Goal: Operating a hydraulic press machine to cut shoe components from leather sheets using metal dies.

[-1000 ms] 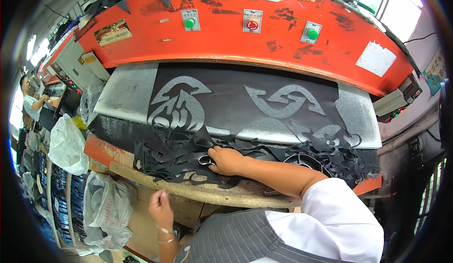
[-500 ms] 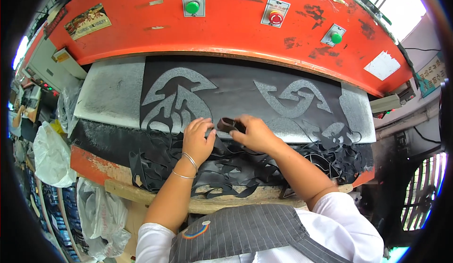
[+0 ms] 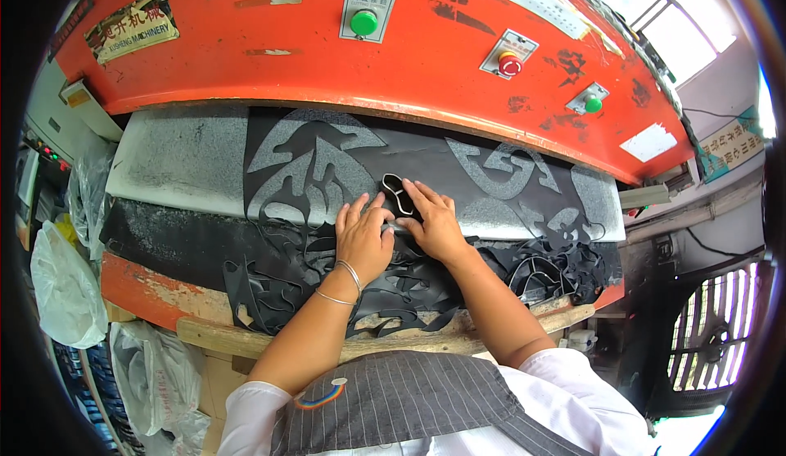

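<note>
A small curved cutting die (image 3: 397,195), a metal band bent into a closed outline, stands on edge on the black sheet (image 3: 413,157). My right hand (image 3: 434,223) has its fingers and thumb around the die's right side. Just left of it, my left hand (image 3: 364,231) lies with fingers stretched out over the sheet's near edge, its fingertips close to the die. Whether they touch it, I cannot tell. Curved shapes have been cut out of the sheet, and the pale grey cutting board (image 3: 176,157) shows through the gaps.
Tangled black offcuts (image 3: 401,280) hang over the near edge above a wooden rail (image 3: 225,337). A larger metal die (image 3: 536,277) lies among them on the right. Beyond the board is the orange press head (image 3: 278,67) with green and red buttons. Plastic bags (image 3: 70,284) hang at left.
My right hand has turned the die more upright and drawn it closer to my left hand. The whole view has shifted, with the press head appearing nearer.
</note>
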### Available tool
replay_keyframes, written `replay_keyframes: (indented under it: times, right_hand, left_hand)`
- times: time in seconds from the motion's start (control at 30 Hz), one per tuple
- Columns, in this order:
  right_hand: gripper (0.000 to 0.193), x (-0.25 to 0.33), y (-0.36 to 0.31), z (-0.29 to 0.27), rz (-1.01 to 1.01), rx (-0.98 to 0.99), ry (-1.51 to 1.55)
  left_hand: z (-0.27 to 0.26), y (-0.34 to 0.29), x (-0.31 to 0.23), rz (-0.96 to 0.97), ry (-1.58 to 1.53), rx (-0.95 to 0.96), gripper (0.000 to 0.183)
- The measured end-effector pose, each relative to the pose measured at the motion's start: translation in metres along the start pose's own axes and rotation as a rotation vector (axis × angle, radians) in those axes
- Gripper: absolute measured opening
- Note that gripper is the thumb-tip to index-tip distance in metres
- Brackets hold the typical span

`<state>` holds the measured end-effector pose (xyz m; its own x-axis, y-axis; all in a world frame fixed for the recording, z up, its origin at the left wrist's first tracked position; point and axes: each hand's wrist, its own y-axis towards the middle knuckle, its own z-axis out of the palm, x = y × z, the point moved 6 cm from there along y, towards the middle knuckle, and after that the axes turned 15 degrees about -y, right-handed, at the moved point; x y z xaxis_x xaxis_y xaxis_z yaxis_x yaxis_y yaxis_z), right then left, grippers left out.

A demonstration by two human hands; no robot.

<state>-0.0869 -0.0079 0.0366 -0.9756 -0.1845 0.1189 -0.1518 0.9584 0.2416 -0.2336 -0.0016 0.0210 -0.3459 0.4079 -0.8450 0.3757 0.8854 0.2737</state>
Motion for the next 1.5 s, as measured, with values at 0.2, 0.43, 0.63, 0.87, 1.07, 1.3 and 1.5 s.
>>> replay_keyframes:
  times: [0.2, 0.43, 0.63, 0.87, 1.07, 1.3, 1.5]
  right_hand:
    - [0.072, 0.000, -0.001, 0.009, 0.110, -0.064, 0.096]
    - [0.078, -0.004, -0.006, -0.004, 0.088, -0.099, 0.080]
    - [0.070, -0.078, -0.033, -0.133, 0.166, -0.818, 0.217]
    - [0.066, -0.177, -0.045, -0.255, 0.624, -1.095, -0.317]
    - [0.052, -0.095, -0.112, -0.182, 0.320, -0.546, 0.276]
    - [0.054, 0.080, -0.188, -0.070, -0.320, 0.278, 0.248]
    - [0.035, 0.093, -0.186, -0.063, -0.247, 0.254, 0.050]
  left_hand:
    - [0.000, 0.000, 0.002, -0.032, -0.016, 0.029, 0.025]
    - [0.002, 0.004, -0.006, -0.011, -0.020, -0.017, 0.031]
    - [-0.077, 0.027, -0.062, 0.232, -0.248, -0.430, 0.011]
    - [-0.127, 0.060, -0.162, 0.597, 0.177, -0.457, 0.020]
    - [-0.071, -0.051, -0.129, 0.199, -0.039, -0.015, 0.026]
    - [-0.014, -0.170, -0.098, -0.013, 0.086, 0.185, 0.018]
    - [-0.014, -0.167, -0.095, 0.046, 0.194, 0.026, 0.018]
